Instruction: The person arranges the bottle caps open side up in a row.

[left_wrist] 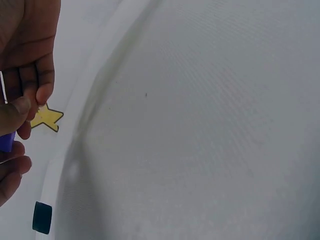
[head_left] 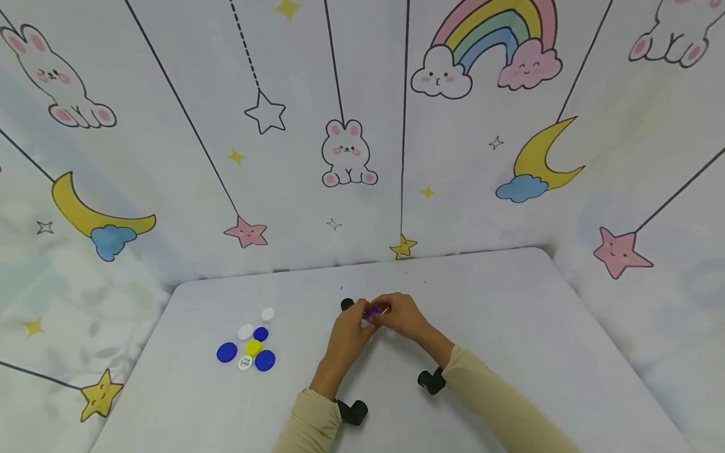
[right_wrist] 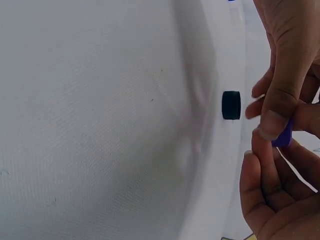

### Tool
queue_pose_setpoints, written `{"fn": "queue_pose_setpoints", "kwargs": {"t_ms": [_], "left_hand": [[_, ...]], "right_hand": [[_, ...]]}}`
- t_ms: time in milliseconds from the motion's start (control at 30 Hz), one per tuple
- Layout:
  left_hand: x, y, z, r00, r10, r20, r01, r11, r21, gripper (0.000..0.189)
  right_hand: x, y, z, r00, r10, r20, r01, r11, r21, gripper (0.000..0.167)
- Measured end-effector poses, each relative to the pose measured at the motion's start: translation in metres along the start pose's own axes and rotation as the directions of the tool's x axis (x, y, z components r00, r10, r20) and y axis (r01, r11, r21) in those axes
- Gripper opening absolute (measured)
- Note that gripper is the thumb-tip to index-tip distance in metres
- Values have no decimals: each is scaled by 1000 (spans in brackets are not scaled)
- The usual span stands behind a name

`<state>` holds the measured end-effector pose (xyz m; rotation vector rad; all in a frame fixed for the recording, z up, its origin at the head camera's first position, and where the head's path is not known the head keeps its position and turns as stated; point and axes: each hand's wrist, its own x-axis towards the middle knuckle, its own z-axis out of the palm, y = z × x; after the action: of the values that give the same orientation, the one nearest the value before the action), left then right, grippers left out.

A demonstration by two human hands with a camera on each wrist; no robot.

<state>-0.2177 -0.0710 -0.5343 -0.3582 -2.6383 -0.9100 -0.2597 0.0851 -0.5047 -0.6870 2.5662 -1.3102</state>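
Note:
Over the far middle of the table, both hands meet around a small purple cap [head_left: 371, 313], mostly covered by fingers. My left hand [head_left: 348, 330] pinches it from the left; its thumb lies over it in the right wrist view, where a purple edge [right_wrist: 284, 136] shows. From the other side my right hand [head_left: 403, 316] grips it with thumb and fingertips, and a purple strip [left_wrist: 7, 142] shows beneath that thumb in the left wrist view. Just beyond the left hand stands a black cap [head_left: 347, 304], its ridged side visible as a dark cap [right_wrist: 231, 105] in the right wrist view.
Left on the white table [head_left: 498, 302] lies a loose group of round caps: blue [head_left: 227, 352], white [head_left: 268, 314], yellow [head_left: 253, 347] and several more. A cartoon-printed cloth [head_left: 294, 207] rises behind the far edge. Black wrist mounts [head_left: 354, 413] stick out from both sleeves.

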Motion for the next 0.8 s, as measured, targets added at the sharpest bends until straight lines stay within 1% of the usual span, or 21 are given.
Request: {"fn": "queue_pose_setpoints", "kwargs": {"t_ms": [67, 133, 233, 333, 433, 500, 567, 633, 733, 800], "left_hand": [[-1, -1, 0, 1000, -17, 6, 17, 1000, 0, 29], [-1, -2, 0, 999, -41, -1, 41, 999, 8, 31], [3, -3, -1, 998, -69, -8, 69, 997, 23, 34], [9, -6, -3, 999, -51, 7, 51, 998, 34, 34], [16, -9, -5, 999, -18, 40, 18, 1000, 12, 33], [20, -10, -7, 998, -2, 64, 3, 1000, -2, 32], [23, -10, -8, 995, -1, 95, 1, 1000, 1, 32], [25, -9, -9, 992, 0, 124, -1, 1000, 15, 31], [27, -5, -10, 987, -5, 160, 0, 999, 34, 30], [29, -3, -11, 986, 0, 169, -6, 999, 40, 29]], "right_hand": [[1, 1, 2, 1000, -9, 13, 9, 1000, -18, 23], [3, 3, 2, 999, -27, 24, 28, 999, -37, 23], [8, 7, -1, 997, -68, 44, 70, 997, -42, 24], [13, 12, -8, 991, -96, 88, 99, 995, -28, 26], [19, 17, -17, 983, -114, 145, 113, 993, 18, 29], [22, 18, -22, 977, -124, 173, 121, 992, 28, 29], [24, 17, -25, 971, -143, 192, 152, 988, -34, 28], [25, 12, -25, 964, -174, 202, 204, 969, -140, 23], [26, 7, -24, 955, -220, 198, 274, 909, -314, 17], [26, 4, -23, 954, -236, 183, 290, 879, -378, 17]]}}
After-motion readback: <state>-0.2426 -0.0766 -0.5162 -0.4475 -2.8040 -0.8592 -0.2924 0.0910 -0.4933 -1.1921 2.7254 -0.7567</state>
